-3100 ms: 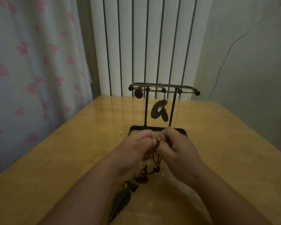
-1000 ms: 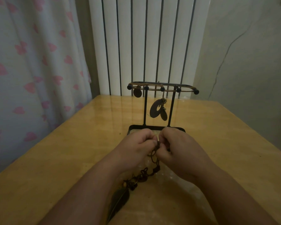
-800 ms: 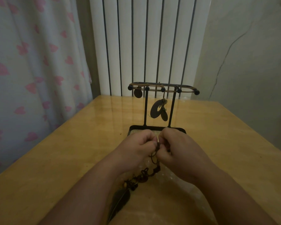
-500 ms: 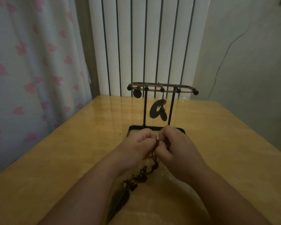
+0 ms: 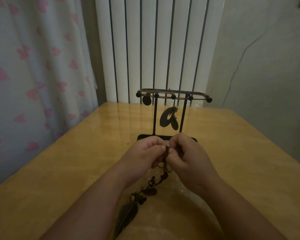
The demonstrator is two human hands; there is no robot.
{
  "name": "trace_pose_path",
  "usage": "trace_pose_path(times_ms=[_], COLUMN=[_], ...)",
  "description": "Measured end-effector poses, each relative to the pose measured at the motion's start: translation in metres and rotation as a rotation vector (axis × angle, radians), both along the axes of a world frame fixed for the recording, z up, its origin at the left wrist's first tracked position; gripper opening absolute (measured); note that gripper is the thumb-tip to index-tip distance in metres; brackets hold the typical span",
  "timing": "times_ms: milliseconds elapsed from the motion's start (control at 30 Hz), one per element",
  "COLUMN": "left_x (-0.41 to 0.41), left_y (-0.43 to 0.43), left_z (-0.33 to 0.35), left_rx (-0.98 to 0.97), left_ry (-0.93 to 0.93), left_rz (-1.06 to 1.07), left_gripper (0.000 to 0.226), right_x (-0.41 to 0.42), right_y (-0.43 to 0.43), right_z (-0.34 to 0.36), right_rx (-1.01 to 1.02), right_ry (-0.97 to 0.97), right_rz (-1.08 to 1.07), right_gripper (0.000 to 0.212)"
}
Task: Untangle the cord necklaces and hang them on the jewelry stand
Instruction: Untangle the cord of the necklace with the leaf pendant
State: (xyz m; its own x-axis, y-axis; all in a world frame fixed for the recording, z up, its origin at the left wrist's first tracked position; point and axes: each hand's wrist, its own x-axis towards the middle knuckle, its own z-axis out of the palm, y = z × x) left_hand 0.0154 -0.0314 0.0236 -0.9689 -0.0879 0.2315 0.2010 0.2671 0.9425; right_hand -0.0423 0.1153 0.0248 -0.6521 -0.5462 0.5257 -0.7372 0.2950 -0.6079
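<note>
Above a wooden desk [image 5: 68, 170], left grip [image 5: 143, 153] and right grip [image 5: 187, 158] each pinch the knotted cord necklace [image 5: 164, 168]; loosening loops gently likely beats tugging.

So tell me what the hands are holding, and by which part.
Both the left hand and the right hand pinch the tangled cord necklace by its upper cords, fingertips nearly meeting; its feather pendant lies on the table.
</note>
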Motion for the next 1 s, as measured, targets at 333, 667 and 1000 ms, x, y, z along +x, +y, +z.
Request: trace_pose_path(times_ms=[333,667,1000], left_x=[0.0005,0.0001,0.0032], left_y=[0.0034,0.0056,0.005], left_z=[0.0023,0.0013,0.0062], left_rx=[-0.217,-0.308,-0.114], left_ry=[0.034,0.001,0.051], left_rz=[0.101,0.12,0.138], left_gripper=[0.023,0.022,0.018], right_x=[0.0005,0.0016,0.0008], right_y=[0.0065,0.005,0.0058], right_z=[0.0047,0.006,0.0044], right_rx=[0.091,0.1,0.136], right_ry=[0.068,0.054,0.026], right_rz=[-0.051,-0.066,-0.046], right_gripper=[0.007,0.011,0.011])
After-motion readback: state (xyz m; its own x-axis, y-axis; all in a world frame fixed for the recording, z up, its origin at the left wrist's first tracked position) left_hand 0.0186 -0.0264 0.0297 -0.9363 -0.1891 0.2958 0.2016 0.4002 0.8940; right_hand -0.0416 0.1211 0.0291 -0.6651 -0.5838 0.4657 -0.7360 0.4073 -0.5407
